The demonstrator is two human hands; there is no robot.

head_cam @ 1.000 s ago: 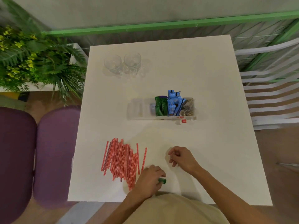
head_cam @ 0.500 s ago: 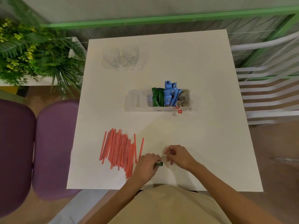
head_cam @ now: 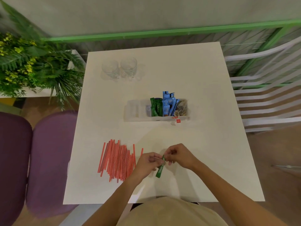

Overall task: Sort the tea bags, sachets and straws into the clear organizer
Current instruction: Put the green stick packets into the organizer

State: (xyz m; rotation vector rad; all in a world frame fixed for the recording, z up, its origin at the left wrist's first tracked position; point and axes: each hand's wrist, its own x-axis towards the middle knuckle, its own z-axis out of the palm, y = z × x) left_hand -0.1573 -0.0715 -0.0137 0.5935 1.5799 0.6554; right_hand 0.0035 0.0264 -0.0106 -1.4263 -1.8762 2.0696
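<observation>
A second ago the left hand [head_cam: 146, 162] rested near the table's front edge with the green sachet [head_cam: 160, 168] mostly hidden in its fist, and the right hand [head_cam: 179, 156] was apart from it. Since then the hands have come together, both pinching the sachet's upper end. Its full length now shows, slanting down toward the person.

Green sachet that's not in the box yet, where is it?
Head view, near the front edge of the table: the green sachet is held between the left hand and right hand, just right of the red straws.
</observation>
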